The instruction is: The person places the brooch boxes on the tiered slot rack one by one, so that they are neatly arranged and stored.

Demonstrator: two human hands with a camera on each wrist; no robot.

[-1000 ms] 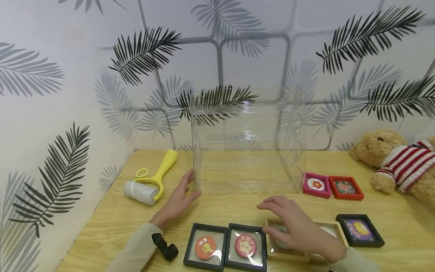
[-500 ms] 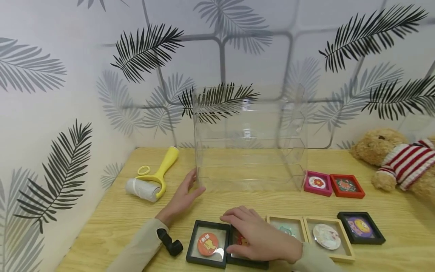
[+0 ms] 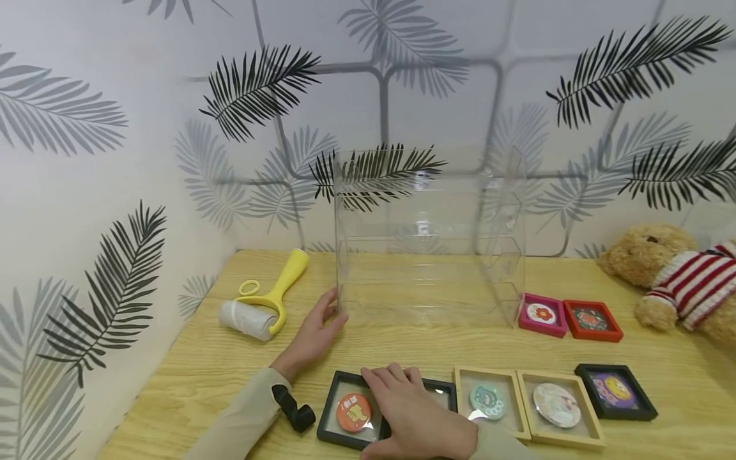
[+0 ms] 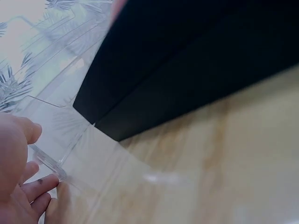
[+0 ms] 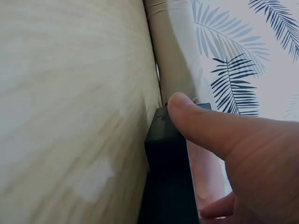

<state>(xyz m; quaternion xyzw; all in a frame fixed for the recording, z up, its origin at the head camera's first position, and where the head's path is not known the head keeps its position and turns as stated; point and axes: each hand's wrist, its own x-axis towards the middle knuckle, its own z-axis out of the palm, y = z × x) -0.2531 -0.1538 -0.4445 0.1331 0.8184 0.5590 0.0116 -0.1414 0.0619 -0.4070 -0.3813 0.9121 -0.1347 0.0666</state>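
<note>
The right hand lies over the leftmost black frame, the one holding the orange badge, and clamps it across its depth: the fingers reach to its far edge, while the right wrist view shows the thumb against its near side. Seen from that hand, the frame extends out to the left, so its left part and badge are uncovered and its right part is beneath the fingers. The frame looks nearly square from here, and no long axis stands out. A second black frame sits close against its right side, mostly covered by the palm; whether their edges touch is hidden.

The left hand is farther off, beyond the leftmost frame and a little to its left. Its fingers and thumb are apart, astride the lower front corner of the clear acrylic rack, with fingertips touching that corner. The rack stands upright on the worktop, directly ahead of the black frames, its shelves running left to right. A bare strip separates frame from rack, so the line between them points straight away from the person, slightly rightward.
</note>
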